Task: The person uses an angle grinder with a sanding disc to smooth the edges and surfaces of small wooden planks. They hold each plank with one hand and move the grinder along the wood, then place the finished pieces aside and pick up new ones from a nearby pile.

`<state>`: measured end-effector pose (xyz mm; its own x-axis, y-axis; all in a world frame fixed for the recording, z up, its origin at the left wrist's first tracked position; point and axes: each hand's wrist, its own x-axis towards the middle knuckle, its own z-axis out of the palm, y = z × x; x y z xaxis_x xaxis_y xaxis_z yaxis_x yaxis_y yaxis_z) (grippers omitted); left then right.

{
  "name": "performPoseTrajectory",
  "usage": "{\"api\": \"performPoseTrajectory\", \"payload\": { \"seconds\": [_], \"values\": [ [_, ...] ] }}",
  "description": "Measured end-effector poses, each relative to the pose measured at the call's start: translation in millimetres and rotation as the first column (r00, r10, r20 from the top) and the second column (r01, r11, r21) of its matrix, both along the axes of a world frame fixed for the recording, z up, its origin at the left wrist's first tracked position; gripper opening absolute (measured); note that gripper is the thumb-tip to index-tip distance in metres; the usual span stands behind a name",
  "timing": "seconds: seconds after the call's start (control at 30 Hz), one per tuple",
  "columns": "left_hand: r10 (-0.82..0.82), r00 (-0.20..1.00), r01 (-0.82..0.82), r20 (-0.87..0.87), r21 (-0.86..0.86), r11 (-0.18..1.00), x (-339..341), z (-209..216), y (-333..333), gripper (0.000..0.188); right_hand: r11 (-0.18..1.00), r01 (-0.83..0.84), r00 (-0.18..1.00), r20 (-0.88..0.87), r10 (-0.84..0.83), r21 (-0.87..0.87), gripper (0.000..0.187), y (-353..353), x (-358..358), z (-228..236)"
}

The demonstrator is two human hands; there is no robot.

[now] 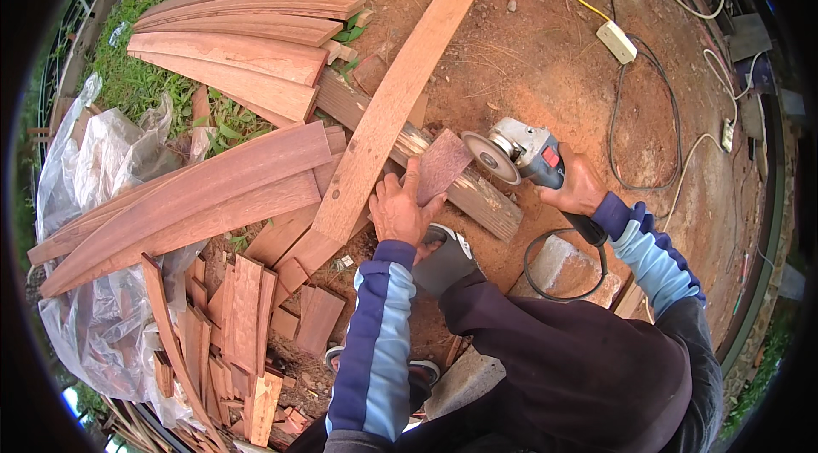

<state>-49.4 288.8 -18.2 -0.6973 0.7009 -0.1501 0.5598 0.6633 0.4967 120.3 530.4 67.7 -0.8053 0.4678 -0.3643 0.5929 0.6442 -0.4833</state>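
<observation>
My right hand (pixel 573 184) is wrapped round the body of a grey and dark angle grinder (pixel 538 155) with a red switch. Its round disc (pixel 492 157) is beside the right end of a short reddish wood piece (pixel 445 165); whether they touch I cannot tell. My left hand (pixel 399 211) grips that piece at its near left end, with the index finger stretched along it. Under the piece lies a rough, weathered beam (pixel 486 204). A long plank (pixel 400 86) slants past just left of my left hand, reaching the far edge of the view.
Curved boards (pixel 230 52) lie stacked at far left, with more (pixel 196 197) nearer. Short offcuts (pixel 247 317) and clear plastic sheeting (pixel 102 155) are at left. A white extension socket (pixel 616 42) with cables lies at far right. A concrete block (pixel 567 270) sits below the grinder, near its looped cord.
</observation>
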Motion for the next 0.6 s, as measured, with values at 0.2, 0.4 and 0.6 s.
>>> {"api": "performPoseTrajectory", "payload": {
  "seconds": [0.2, 0.4, 0.6],
  "values": [
    [-0.001, 1.000, 0.001, -0.019, 0.009, 1.000, 0.0, -0.7, -0.5, 0.080, 1.000, 0.004, 1.000, 0.027, -0.004, -0.006, 0.059, -1.7, -2.2, 3.4],
    [0.001, 1.000, -0.001, -0.012, 0.007, 1.000, -0.3, -0.1, -0.6, 0.079, 1.000, 0.001, 0.999, 0.034, 0.000, -0.010, 0.060, -2.5, -4.4, 5.4],
    [0.007, 1.000, -0.006, 0.008, -0.005, 1.000, -0.4, 2.2, 0.6, 0.079, 1.000, 0.023, 1.000, 0.002, -0.023, 0.003, 0.054, -1.7, -2.1, 0.6]
  ]
}}
